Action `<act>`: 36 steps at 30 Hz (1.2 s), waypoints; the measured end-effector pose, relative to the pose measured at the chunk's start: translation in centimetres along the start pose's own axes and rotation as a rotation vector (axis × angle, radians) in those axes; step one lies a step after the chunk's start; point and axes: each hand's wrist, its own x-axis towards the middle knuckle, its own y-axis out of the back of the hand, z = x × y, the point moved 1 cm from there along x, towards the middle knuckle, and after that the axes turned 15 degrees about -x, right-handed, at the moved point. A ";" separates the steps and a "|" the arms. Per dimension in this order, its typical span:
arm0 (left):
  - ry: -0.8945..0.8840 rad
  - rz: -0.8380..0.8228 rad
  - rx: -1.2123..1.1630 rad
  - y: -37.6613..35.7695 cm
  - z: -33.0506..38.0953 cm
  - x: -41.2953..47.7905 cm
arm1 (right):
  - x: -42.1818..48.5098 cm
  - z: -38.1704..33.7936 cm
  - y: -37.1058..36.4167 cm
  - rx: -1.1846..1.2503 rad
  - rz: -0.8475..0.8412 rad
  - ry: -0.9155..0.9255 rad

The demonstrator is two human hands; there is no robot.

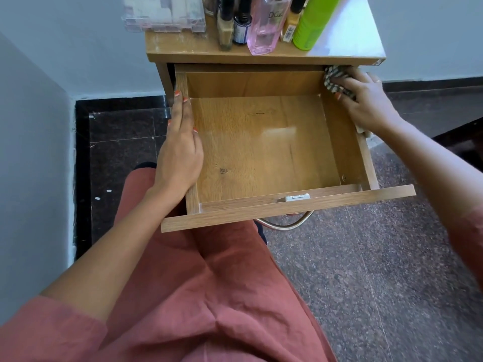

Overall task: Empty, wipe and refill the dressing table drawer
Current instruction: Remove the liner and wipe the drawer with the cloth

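Observation:
The wooden drawer (264, 142) is pulled out of the dressing table (198, 52) and holds nothing inside. My left hand (180, 145) rests flat along the drawer's left wall, fingers straight and pointing to the back. My right hand (366, 100) presses a checked cloth (333, 81) against the top of the drawer's right wall, near the back corner under the tabletop. Part of the cloth is hidden under that hand.
On the tabletop stand several bottles, among them a pink perfume bottle (266, 24) and a green can (312, 22), beside a clear plastic box (164, 14). A metal handle (287, 226) hangs below the drawer front. Walls close in at left; speckled floor lies to the right.

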 end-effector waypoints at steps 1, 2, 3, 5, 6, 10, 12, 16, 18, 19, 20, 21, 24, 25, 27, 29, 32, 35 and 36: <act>0.002 0.003 0.003 0.0 0.0 0.0 | -0.5 0.0 0.0 0.010 -0.023 -0.011; 0.002 0.005 0.003 0.0 0.1 -0.1 | -1.1 0.0 0.0 0.017 -0.046 -0.024; 0.003 0.006 0.001 0.0 0.1 -0.1 | -1.8 0.1 0.1 0.025 -0.071 -0.032; 0.008 0.005 -0.009 0.0 0.1 -0.1 | -3.6 0.4 0.2 0.057 -0.112 -0.017; 0.010 0.004 -0.013 0.0 0.1 -0.1 | -4.6 0.8 0.2 0.077 -0.132 -0.001; 0.017 0.011 -0.017 -0.1 0.2 -0.1 | -8.1 2.1 0.5 0.128 -0.180 0.086; 0.022 0.016 -0.020 -0.1 0.3 -0.2 | -9.7 2.6 0.6 0.128 -0.196 0.125; 0.019 0.020 -0.023 0.0 0.3 -0.2 | -11.4 3.0 1.8 0.090 -0.222 0.270; 0.017 0.021 -0.024 0.0 0.4 -0.2 | -11.5 3.2 2.3 0.052 -0.247 0.414; 0.016 0.019 -0.024 0.0 0.3 -0.2 | -11.4 3.2 2.5 0.050 -0.279 0.471; 0.016 0.017 -0.024 0.0 0.3 -0.2 | -11.3 3.1 2.7 0.056 -0.314 0.513; 0.014 0.014 -0.026 0.0 0.3 -0.2 | -11.2 2.9 2.9 0.066 -0.349 0.552; 0.004 0.010 -0.032 0.0 0.2 -0.1 | -10.7 2.2 3.3 0.111 -0.422 0.568; 0.004 0.010 -0.036 0.0 0.1 -0.1 | -10.5 1.9 3.2 0.104 -0.439 0.571; 0.002 0.011 -0.041 -0.1 0.0 -0.1 | -10.3 0.9 2.7 0.096 -0.420 0.605; 0.001 0.016 -0.044 -0.2 0.0 -0.1 | -10.3 -1.3 1.8 0.103 -0.393 0.659; -0.002 0.016 -0.046 -0.1 -0.1 0.0 | -9.7 -4.3 0.2 0.127 -0.403 0.679; -0.001 0.009 -0.050 -0.1 0.0 -0.1 | -9.4 -4.9 -0.1 0.163 -0.434 0.654; 0.001 0.009 -0.051 -0.1 0.0 -0.1 | -9.5 -4.6 0.2 0.183 -0.466 0.628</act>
